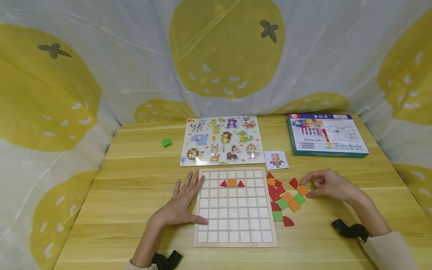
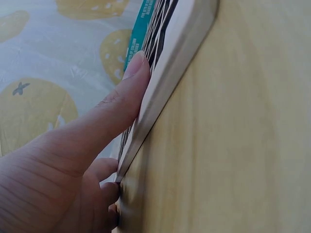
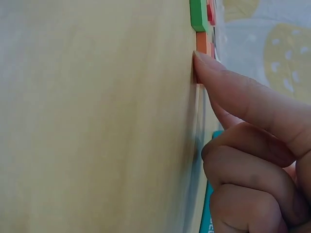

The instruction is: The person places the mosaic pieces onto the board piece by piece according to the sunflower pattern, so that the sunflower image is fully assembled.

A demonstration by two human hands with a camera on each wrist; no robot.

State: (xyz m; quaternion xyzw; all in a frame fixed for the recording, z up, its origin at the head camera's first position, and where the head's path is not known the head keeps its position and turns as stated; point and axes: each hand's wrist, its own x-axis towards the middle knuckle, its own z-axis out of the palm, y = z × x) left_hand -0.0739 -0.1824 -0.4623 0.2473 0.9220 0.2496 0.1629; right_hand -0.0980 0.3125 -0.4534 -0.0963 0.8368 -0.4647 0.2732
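Note:
A wooden grid board (image 1: 233, 244) lies in front, with an orange square tile (image 1: 231, 182) between two red triangle tiles, left (image 1: 224, 183) and right (image 1: 240, 183), in its second row. My left hand (image 1: 183, 204) rests spread along the board's left edge, the thumb over a lower cell; the left wrist view shows the thumb (image 2: 114, 99) against the board's side. To the right of the board, thumb and index finger of my right hand (image 1: 329, 184) pinch another orange square tile (image 1: 302, 190) at the table. A red quarter-circle tile (image 1: 293, 182) lies beside it.
Several loose red, orange and green tiles lie along the board's right edge, including a green square (image 1: 278, 216). A small pattern card (image 1: 276, 160), an animal puzzle (image 1: 222, 140) and a boxed set (image 1: 327, 135) lie behind. A green block (image 1: 166, 142) sits back left.

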